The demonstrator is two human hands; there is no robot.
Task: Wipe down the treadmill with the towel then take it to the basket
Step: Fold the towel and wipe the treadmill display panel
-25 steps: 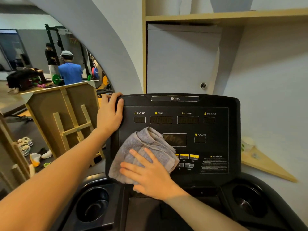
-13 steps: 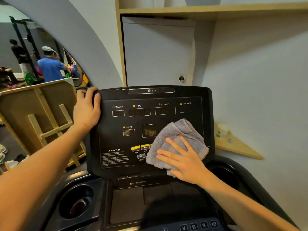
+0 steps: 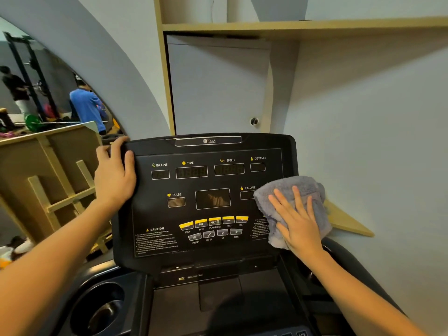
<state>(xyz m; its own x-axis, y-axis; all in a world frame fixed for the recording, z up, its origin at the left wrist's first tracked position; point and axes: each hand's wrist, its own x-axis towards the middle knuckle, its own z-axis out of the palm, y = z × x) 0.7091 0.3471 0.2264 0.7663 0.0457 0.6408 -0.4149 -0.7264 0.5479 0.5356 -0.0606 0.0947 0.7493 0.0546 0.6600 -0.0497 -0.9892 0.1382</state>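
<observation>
Because the console (image 3: 211, 197) is wide and slick, the biggest risk is the wipe leaving bands of its face untouched: the towel (image 3: 291, 190) sits bunched at the right edge, partly hanging past it. The right hand (image 3: 299, 221) presses it flat there with fingers spread and straight, so nothing actually grips the cloth, and it could slide off the edge and drop. The left hand (image 3: 114, 175) curls round the top-left corner, steadying the panel. Smaller still, pressure passing over the yellow buttons (image 3: 214, 221) may trigger one. The basket is not in view.
</observation>
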